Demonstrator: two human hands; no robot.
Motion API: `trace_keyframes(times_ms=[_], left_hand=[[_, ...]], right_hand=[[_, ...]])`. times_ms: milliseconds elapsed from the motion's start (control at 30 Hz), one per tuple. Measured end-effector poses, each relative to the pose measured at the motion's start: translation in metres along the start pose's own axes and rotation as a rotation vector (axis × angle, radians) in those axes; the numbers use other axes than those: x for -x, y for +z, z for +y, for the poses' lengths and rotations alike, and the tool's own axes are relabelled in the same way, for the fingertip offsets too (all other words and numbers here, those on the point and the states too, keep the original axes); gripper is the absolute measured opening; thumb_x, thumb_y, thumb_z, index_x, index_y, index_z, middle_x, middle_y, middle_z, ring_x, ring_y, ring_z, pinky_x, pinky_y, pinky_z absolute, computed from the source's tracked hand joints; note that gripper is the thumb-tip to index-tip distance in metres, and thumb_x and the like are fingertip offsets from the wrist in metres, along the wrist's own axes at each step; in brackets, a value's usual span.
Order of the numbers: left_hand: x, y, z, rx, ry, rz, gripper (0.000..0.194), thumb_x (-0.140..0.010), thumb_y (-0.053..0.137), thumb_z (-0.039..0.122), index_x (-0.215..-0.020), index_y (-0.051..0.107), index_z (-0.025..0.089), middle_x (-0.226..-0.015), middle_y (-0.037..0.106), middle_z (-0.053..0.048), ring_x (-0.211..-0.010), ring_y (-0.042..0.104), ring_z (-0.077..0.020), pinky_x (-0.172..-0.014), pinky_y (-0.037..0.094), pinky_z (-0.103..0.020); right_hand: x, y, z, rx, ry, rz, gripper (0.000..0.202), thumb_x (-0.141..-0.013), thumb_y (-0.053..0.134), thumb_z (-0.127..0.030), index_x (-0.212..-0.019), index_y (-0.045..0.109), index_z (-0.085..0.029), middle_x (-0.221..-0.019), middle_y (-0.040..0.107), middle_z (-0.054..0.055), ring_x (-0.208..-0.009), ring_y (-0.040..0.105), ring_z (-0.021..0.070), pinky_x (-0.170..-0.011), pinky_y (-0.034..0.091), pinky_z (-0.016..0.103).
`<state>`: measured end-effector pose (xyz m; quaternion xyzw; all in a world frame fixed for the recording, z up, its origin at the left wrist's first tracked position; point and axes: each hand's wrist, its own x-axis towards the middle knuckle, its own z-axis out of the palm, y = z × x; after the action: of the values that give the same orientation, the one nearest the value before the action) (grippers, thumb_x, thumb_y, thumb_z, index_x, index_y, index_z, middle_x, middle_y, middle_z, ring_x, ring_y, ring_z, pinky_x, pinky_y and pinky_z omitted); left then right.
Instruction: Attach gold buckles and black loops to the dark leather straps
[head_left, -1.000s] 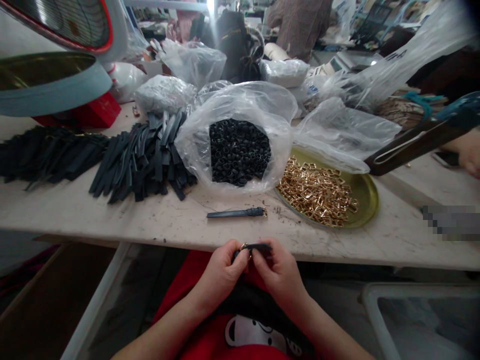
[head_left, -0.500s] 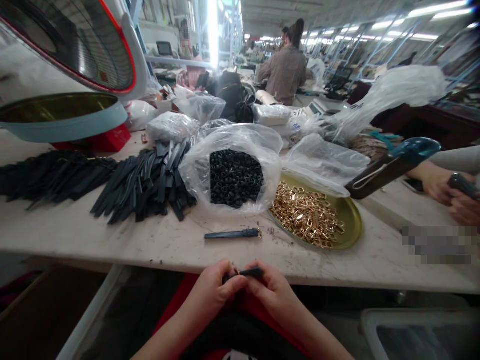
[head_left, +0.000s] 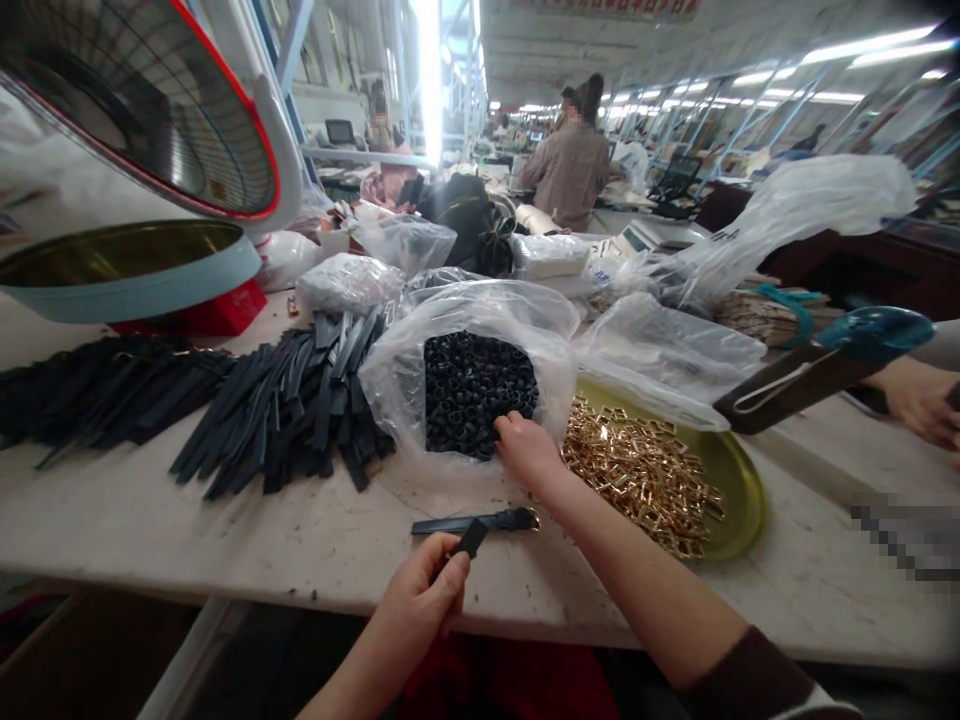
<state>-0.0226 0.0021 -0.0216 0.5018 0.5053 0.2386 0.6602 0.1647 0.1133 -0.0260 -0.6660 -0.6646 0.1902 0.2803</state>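
One black strap is pinched in the left hand; the right hand, hold unclear, reaches the black loops

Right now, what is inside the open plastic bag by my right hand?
The plastic bag holds many small black loops. The right hand, at their lower right edge, may hide some; whatever lies beneath the top layer is covered.

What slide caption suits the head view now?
Left hand holds a strap; right hand is at black loops in a bag.

Matt strip, glossy metal buckles
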Motion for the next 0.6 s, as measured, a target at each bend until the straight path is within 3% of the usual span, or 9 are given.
trace_keyframes(times_ms=[133, 267, 367, 467, 600], left_hand=[[-0.002, -0.007, 0.004, -0.095, 0.029, 0.046, 0.029, -0.078, 0.043, 0.047, -0.075, 0.046, 0.018, -0.045, 0.038, 0.009, -0.039, 0.030, -0.0070, -0.040, 0.024, -0.019], [-0.002, -0.005, 0.015, -0.142, 0.107, 0.083, 0.026, -0.079, 0.044, 0.043, -0.073, 0.049, 0.018, -0.046, 0.039, 0.008, -0.042, 0.034, -0.0080, -0.043, 0.028, -0.020], [-0.001, 0.003, 0.020, -0.143, 0.155, 0.101, 0.024, -0.080, 0.043, 0.040, -0.073, 0.049, 0.018, -0.047, 0.040, 0.008, -0.041, 0.034, -0.0076, -0.043, 0.027, -0.019], [0.001, 0.013, 0.019, -0.108, 0.190, 0.106, 0.024, -0.081, 0.043, 0.039, -0.074, 0.050, 0.017, -0.048, 0.042, 0.007, -0.042, 0.036, -0.0076, -0.043, 0.028, -0.019], [0.010, 0.021, 0.014, -0.083, 0.197, 0.076, 0.025, -0.081, 0.043, 0.040, -0.076, 0.050, 0.017, -0.049, 0.043, 0.007, -0.043, 0.038, -0.0079, -0.045, 0.031, -0.019]], right_hand=[[0.010, -0.001, 0.007, -0.080, 0.028, 0.020, 0.011, -0.071, 0.055, -0.006, -0.076, 0.058, -0.016, -0.084, 0.059, 0.008, -0.085, 0.057, 0.0221, -0.078, 0.041, 0.035], [0.049, -0.014, 0.005, -0.249, 0.066, -0.016, 0.017, -0.079, 0.052, -0.024, -0.094, 0.054, -0.015, -0.081, 0.063, 0.005, -0.072, 0.059, 0.0165, -0.066, 0.047, 0.030], [0.087, -0.021, -0.008, -0.674, 0.182, -0.110, 0.028, -0.082, 0.051, -0.035, -0.102, 0.054, -0.016, -0.084, 0.066, 0.005, -0.070, 0.062, 0.0136, -0.065, 0.049, 0.028], [0.117, -0.023, -0.022, -1.201, 0.391, -0.162, 0.031, -0.071, 0.065, -0.039, -0.093, 0.060, -0.018, -0.079, 0.067, 0.002, -0.063, 0.060, 0.0105, -0.064, 0.048, 0.026], [0.138, -0.018, -0.029, -1.358, 0.517, -0.086, 0.029, -0.060, 0.075, -0.033, -0.082, 0.062, -0.019, -0.075, 0.066, -0.001, -0.058, 0.057, 0.0079, -0.058, 0.045, 0.022]])
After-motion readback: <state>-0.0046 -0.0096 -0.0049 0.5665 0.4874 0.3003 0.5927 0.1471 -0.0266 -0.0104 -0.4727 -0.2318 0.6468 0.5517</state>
